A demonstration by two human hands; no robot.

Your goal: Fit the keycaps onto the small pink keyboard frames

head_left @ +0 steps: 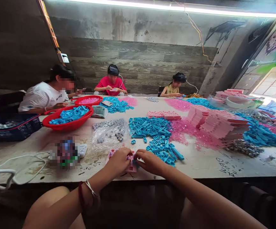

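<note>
At the near edge of the table (195, 167) lies a pink board (131, 168), the left hand (120, 159) and right hand (150, 161) close together over it, fingertips nearly meeting; whether they pinch anything, I cannot tell. Just beyond lie blue pieces (149, 127) and a clear bag (106, 135); farther left, a red basket (67, 128); farther right, pink stacks (221, 125).

Panel (131, 167) on tbl (195, 167), bag (107, 132) behind, basin (68, 127) back L.

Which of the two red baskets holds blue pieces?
The larger, nearer basket, heaped with blue pieces; the smaller basket behind it holds pink pieces.
</note>
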